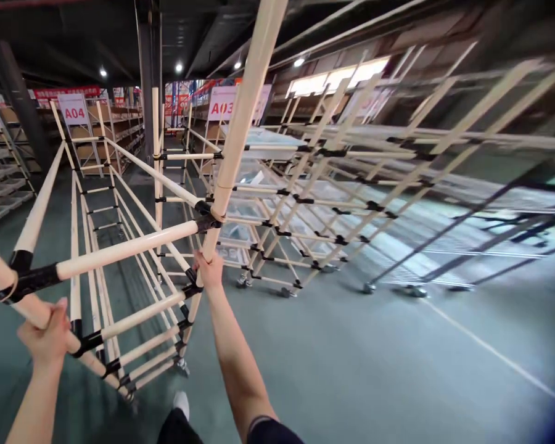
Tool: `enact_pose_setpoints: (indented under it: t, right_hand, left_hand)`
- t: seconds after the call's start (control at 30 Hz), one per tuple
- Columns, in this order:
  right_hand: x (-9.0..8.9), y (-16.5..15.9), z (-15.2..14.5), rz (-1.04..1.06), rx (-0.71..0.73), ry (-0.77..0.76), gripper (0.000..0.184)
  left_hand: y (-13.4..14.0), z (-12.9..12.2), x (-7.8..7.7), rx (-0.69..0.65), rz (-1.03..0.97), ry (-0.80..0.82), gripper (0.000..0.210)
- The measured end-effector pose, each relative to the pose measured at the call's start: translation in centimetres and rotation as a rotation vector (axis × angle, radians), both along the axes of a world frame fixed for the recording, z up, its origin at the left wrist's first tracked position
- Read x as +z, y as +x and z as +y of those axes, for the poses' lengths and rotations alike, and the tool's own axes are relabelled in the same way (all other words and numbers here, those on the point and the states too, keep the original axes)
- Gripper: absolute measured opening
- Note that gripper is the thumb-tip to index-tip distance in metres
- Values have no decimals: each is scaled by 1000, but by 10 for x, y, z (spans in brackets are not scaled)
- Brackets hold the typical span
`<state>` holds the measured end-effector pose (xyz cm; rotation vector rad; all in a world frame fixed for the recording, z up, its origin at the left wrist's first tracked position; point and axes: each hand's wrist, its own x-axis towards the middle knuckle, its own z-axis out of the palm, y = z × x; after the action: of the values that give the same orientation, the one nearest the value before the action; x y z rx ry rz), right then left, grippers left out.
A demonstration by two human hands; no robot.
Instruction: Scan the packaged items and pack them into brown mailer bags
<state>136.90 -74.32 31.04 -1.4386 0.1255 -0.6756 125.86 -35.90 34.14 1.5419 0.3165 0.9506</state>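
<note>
Now wheeling a pipe rack point(134, 246) along the aisle, other racks point(305, 203) just right of it. Left hand point(46, 336) clamps its near post, right hand point(209, 269) its far post. Next likely needs steady steering on casters point(182, 367).

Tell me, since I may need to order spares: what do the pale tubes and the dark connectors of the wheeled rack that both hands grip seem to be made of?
The tubes gripped by the left hand and right hand look like plastic-coated pipe: smooth cream skin with a soft sheen. The core cannot be seen. The connectors look like black-finished metal clamps, dark and matte, though plastic cannot be ruled out.
</note>
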Motion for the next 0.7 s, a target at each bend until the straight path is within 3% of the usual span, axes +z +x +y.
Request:
enact_pose_setpoints:
  t: [0.13,0.3,0.37,0.47,0.57,0.67,0.7]
  right_hand:
    - [-12,71,-18,-7,80,13,49]
    - [-22,165,-19,-5,177,-62,40]
    - [-25,200,-15,-3,199,-104,40]
    - [-24,254,-8,11,243,-165,34]
    - [-19,316,-1,22,288,-214,22]
    - [-15,378,3,39,267,-246,20]
    - [-15,397,5,42,254,-254,21]
  left_hand:
    - [83,-20,7,59,-11,-126,43]
    - [207,-14,14,240,87,-63,65]
    - [249,-9,14,276,131,-27,62]
    - [293,-19,13,360,133,169,49]
    - [312,-65,17,466,37,372,51]
    - [307,-138,26,223,-90,261,52]
    - [300,-162,29,-16,-69,241,46]
